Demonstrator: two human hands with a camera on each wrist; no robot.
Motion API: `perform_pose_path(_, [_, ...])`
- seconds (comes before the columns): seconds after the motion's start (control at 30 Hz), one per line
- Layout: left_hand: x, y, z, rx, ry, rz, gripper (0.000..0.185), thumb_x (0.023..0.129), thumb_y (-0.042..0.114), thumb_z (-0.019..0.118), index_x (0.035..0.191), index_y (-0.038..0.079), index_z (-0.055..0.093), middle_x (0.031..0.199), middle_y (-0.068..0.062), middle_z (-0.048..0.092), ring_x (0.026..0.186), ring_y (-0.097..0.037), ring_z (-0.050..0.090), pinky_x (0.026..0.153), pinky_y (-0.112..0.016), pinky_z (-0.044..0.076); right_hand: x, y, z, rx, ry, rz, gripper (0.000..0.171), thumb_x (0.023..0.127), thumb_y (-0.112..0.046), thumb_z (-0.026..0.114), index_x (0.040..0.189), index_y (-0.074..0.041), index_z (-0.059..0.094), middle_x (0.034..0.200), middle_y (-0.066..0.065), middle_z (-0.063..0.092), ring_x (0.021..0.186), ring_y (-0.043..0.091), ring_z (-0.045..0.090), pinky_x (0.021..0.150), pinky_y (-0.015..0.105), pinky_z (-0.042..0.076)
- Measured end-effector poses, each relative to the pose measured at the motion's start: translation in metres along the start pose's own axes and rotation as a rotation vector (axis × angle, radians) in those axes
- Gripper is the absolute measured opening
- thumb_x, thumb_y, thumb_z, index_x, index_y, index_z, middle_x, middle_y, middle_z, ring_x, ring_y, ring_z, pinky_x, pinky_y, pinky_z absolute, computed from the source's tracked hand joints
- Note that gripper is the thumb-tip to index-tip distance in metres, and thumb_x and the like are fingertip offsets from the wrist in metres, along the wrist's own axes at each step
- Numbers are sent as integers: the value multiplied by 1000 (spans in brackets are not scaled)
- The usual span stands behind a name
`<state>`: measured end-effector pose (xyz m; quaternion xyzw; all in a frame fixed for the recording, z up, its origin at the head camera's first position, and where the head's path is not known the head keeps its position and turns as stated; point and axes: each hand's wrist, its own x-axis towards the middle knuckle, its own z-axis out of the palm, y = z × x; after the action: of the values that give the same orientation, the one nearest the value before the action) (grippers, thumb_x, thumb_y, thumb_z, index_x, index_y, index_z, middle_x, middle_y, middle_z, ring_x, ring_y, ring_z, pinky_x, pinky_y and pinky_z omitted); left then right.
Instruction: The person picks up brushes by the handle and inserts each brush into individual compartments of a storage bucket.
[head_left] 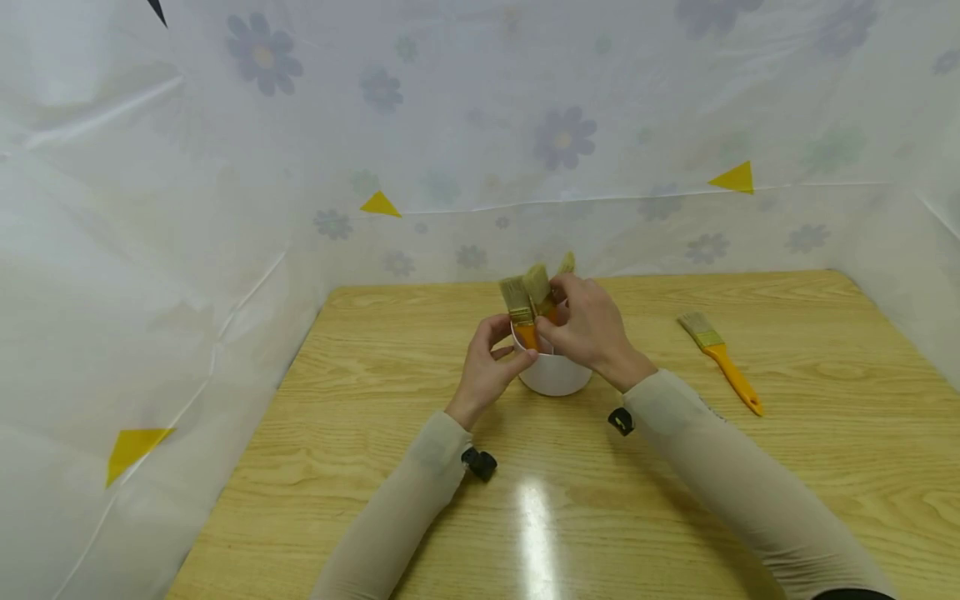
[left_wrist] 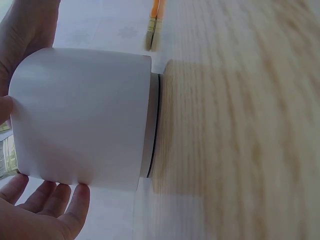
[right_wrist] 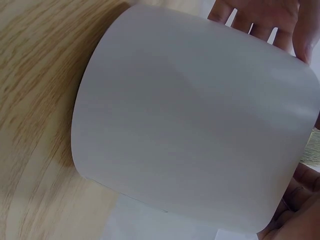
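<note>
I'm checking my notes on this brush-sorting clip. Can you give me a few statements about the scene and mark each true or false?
1. A white cup stands on the wooden table. True.
2. The cup is empty. False: brushes stand in it, bristles up.
3. A spare brush lies on the table beside the right hand. True.
4. The left hand rests flat on the table. False: it is at the cup.
</note>
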<state>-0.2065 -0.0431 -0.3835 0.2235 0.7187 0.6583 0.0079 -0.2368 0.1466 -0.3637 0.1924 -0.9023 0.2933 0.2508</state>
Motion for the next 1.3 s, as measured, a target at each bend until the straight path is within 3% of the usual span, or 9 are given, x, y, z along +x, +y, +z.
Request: perform_pose_path(1.3, [-1,3,0,-7,-3,-5,59,87,5,67,137,-7,38,138,-23,42,129,-37,40,102,-56,36,-2,3,-6,76,-34,-19,42,79,-22,71,115,-4,59,98,9,63,83,23,58,70,40,50])
